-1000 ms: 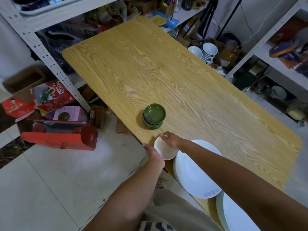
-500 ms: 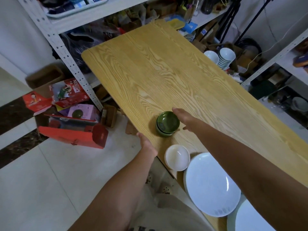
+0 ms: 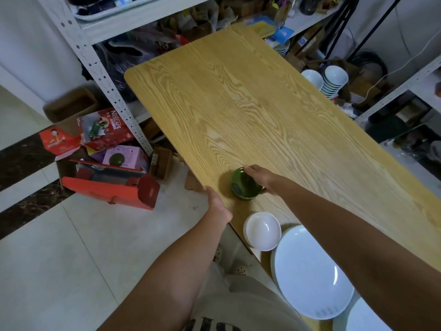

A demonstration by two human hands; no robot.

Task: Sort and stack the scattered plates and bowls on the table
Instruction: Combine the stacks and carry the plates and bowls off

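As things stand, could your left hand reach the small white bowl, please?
Probably yes: the left hand rests on the table edge beside the white bowl, with only bare wood between them.

Our right hand (image 3: 261, 179) grips the bowl (image 3: 243, 185) near the counter (image 3: 262, 103)'s left edge, and our left hand (image 3: 216, 203) lies at that edge just left of it. Nearer us sits the dish (image 3: 262, 231), with the plate (image 3: 310, 275) just beside it on the right and a second plate (image 3: 365, 316) nearer still.

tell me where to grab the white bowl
Probably pinch the white bowl by its rim from above, on the side away from the plate: it sits upright at the table edge, and the plate crowds its near right side.
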